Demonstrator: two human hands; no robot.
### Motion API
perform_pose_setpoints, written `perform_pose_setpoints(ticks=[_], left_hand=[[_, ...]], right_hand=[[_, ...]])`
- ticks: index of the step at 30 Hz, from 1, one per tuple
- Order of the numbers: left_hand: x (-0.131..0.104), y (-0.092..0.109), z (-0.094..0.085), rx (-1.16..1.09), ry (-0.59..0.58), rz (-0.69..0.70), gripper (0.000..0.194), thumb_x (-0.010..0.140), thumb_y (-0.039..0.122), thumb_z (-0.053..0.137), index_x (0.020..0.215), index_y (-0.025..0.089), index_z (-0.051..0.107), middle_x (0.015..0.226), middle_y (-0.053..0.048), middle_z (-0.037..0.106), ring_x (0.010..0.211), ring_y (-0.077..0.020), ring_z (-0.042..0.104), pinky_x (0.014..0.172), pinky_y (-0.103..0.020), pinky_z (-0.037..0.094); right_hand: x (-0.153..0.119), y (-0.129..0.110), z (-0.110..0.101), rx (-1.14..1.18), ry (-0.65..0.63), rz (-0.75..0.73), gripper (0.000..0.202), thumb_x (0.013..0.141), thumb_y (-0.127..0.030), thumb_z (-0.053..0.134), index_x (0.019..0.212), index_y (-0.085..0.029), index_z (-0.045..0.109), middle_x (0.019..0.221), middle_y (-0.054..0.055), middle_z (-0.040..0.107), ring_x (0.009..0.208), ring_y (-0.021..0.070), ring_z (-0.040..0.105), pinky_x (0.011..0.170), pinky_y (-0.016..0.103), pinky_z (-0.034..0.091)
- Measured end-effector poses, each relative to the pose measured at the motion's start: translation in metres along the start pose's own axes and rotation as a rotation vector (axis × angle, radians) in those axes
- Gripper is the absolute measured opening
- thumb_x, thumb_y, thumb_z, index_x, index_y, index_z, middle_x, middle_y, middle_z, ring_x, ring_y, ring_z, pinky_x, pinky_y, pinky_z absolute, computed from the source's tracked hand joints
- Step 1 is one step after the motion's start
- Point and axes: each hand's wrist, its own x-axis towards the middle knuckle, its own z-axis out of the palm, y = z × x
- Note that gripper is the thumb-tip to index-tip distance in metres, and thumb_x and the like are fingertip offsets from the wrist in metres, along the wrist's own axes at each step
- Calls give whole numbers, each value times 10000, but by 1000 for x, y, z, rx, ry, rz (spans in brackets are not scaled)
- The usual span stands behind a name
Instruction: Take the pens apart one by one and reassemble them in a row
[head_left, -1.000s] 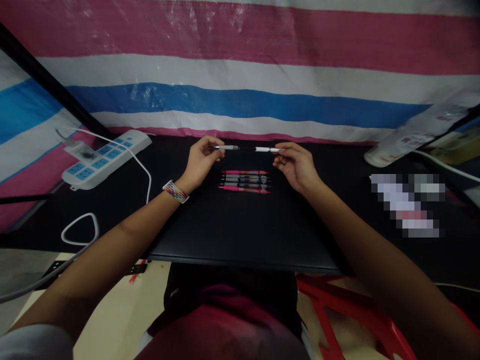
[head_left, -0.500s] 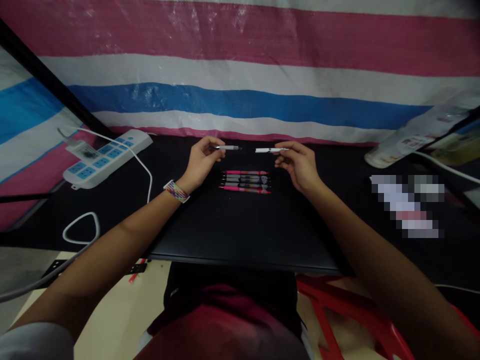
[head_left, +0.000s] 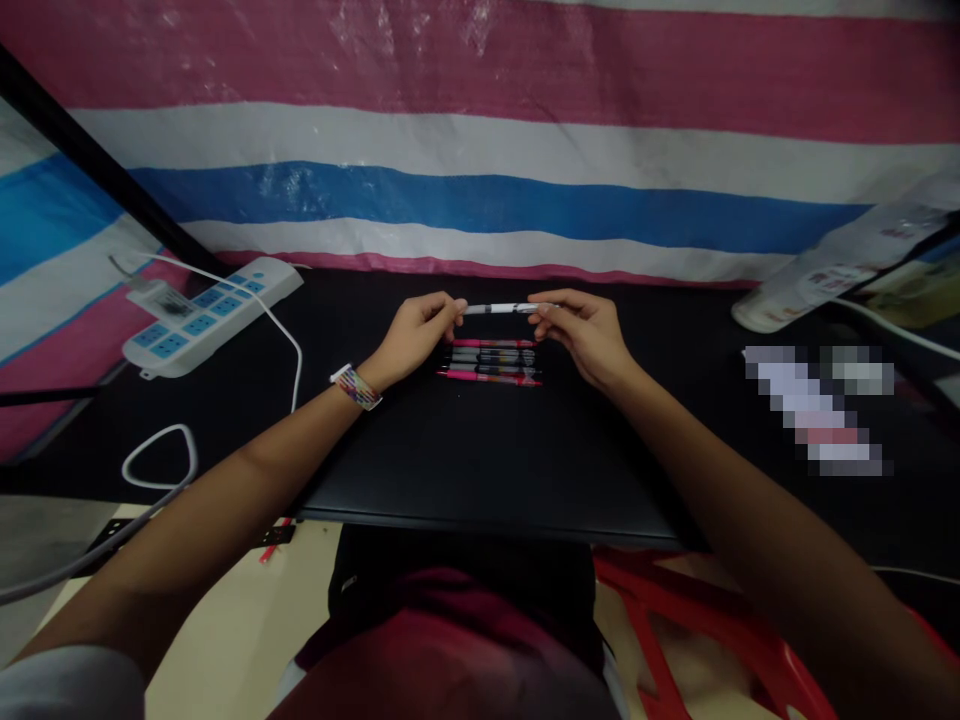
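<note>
The pen (head_left: 499,308) is white with a dark band at its middle; the pens (head_left: 491,360) lying in a row are pink and grey-black by turns; the desk (head_left: 480,460) is black. The tarpaulin (head_left: 480,130) bears broad stripes of pink, white and blue; the power strip (head_left: 206,315) is white with blue sockets, its cable (head_left: 161,455) white; the wristband (head_left: 356,387) is many-coloured; the chair (head_left: 697,620) is red.

Black desk (head_left: 465,470) is the reference. White power strip (head_left: 210,315) with blue sockets at its far-left corner, white cable (head_left: 161,465) looping off the left edge. White bottle (head_left: 832,265) lying at far right. Striped tarp (head_left: 480,150) behind. Red chair (head_left: 675,620) below front edge.
</note>
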Motion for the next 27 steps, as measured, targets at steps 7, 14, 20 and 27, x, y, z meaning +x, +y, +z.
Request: perform_pose_setpoints(ticks=[7, 14, 20, 27], left_hand=[[-1, 4, -1, 79, -12, 48, 678, 1111, 674, 559, 613, 217, 615, 545, 7, 540, 529, -124, 465, 569, -287, 396], [0, 3, 1, -67, -14, 41, 337, 1009, 489, 794, 827, 214, 722, 689, 2, 657, 646, -134, 616, 651, -274, 481], [-2, 6, 3, -168, -24, 10, 240, 1032, 460, 755, 1081, 225, 744, 781, -11, 702, 718, -157, 685, 708, -282, 549], [-2, 2, 2, -156, 57, 47, 410, 963, 423, 845, 1306, 251, 703, 928, -31, 738, 798, -176, 721, 775, -305, 588]], right_hand=[[-2, -4, 3, 32, -18, 20, 179, 800, -308, 952, 954, -250, 882, 869, 37, 812, 720, 154, 706, 816, 373, 662], [-3, -7, 3, 49, -10, 43, 131, 821, -289, 925, 936, -247, 879, 839, 36, 792, 697, 155, 684, 754, 363, 651], [-3, -5, 5, 93, 1, 93, 142, 823, -290, 912, 949, -232, 882, 841, 44, 775, 718, 158, 673, 740, 352, 640], [-3, -2, 8, 117, 3, 99, 131, 832, -271, 916, 953, -238, 877, 856, 45, 768, 738, 163, 674, 778, 374, 644]])
